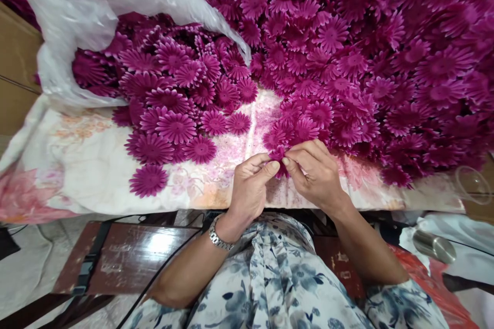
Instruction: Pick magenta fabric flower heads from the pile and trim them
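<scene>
1. A magenta flower (278,154) was pinched between both hands, over the front part of a patterned cloth (92,169).
2. The left hand (250,185) had thumb and forefinger closed on it; the right hand (318,172) gripped it opposite, fingers curled.
3. Beyond lay a large flower pile (347,61).
4. Leftward, a smaller heap (173,92) spilled from a translucent plastic bag (85,0).

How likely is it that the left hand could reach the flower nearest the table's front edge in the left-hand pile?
Probably yes: only patterned cloth seems to lie between the left hand and that front flower, though its fingers are occupied pinching the held flower.
</scene>
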The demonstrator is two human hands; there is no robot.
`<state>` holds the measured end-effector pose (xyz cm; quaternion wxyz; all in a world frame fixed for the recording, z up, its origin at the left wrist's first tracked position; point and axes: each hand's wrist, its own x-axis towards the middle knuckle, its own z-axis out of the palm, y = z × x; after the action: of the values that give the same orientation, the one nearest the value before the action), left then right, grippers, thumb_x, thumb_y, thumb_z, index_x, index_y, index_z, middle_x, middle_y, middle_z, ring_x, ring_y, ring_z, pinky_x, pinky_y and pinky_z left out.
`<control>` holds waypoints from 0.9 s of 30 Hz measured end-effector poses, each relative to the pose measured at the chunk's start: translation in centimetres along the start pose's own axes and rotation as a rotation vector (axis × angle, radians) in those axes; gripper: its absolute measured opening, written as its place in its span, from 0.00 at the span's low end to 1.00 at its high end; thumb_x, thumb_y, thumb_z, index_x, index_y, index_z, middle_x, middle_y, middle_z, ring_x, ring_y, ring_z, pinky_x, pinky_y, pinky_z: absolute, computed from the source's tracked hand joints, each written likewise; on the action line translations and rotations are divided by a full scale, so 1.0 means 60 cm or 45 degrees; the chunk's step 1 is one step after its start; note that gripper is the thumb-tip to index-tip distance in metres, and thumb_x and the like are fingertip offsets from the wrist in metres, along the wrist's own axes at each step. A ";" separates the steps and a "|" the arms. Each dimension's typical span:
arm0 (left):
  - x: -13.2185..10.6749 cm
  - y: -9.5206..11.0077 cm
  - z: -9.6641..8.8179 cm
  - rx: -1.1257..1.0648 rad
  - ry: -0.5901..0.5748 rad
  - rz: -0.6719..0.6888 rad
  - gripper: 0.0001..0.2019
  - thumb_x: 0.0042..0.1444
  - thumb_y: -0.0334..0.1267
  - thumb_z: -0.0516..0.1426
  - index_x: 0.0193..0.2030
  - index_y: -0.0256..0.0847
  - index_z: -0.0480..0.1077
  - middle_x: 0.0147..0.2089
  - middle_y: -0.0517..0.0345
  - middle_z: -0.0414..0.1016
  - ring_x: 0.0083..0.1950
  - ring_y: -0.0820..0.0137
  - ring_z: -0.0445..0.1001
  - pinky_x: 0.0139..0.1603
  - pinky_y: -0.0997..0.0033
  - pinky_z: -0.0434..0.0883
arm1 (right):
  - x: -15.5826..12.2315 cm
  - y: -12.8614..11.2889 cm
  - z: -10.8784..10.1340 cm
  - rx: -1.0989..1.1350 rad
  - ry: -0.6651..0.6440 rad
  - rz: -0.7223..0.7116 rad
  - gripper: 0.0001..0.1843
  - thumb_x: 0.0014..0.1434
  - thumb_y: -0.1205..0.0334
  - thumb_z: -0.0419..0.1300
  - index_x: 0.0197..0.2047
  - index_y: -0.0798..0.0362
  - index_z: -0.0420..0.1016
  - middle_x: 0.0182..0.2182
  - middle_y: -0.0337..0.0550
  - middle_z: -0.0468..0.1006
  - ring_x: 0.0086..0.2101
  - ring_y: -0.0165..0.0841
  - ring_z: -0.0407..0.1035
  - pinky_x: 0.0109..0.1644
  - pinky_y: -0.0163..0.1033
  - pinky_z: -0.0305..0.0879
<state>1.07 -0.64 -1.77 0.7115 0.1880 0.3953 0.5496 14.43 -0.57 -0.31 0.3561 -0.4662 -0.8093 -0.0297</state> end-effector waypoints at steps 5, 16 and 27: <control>0.000 0.002 -0.001 -0.062 0.081 0.067 0.08 0.33 0.31 0.68 0.23 0.37 0.75 0.22 0.64 0.73 0.25 0.81 0.67 0.29 0.82 0.66 | -0.004 -0.006 0.005 -0.076 0.104 -0.044 0.05 0.56 0.66 0.60 0.38 0.56 0.73 0.32 0.48 0.76 0.35 0.35 0.69 0.40 0.42 0.67; -0.010 0.001 -0.002 -0.092 0.087 -0.062 0.12 0.29 0.34 0.70 0.24 0.37 0.76 0.22 0.63 0.74 0.24 0.82 0.66 0.26 0.84 0.65 | -0.004 -0.008 0.014 0.110 0.026 0.050 0.05 0.57 0.71 0.57 0.30 0.56 0.72 0.26 0.44 0.75 0.31 0.31 0.70 0.35 0.37 0.70; -0.003 0.009 -0.012 -0.174 0.085 -0.128 0.10 0.33 0.34 0.69 0.21 0.36 0.71 0.22 0.64 0.72 0.25 0.78 0.70 0.28 0.78 0.68 | 0.071 0.129 -0.093 -0.657 0.361 0.177 0.12 0.58 0.57 0.59 0.41 0.55 0.74 0.32 0.48 0.76 0.38 0.38 0.69 0.39 0.46 0.64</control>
<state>0.15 -0.78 -1.75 0.7358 0.1006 0.3893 0.5449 22.18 4.80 4.25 0.3364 -0.5866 -0.6835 -0.2747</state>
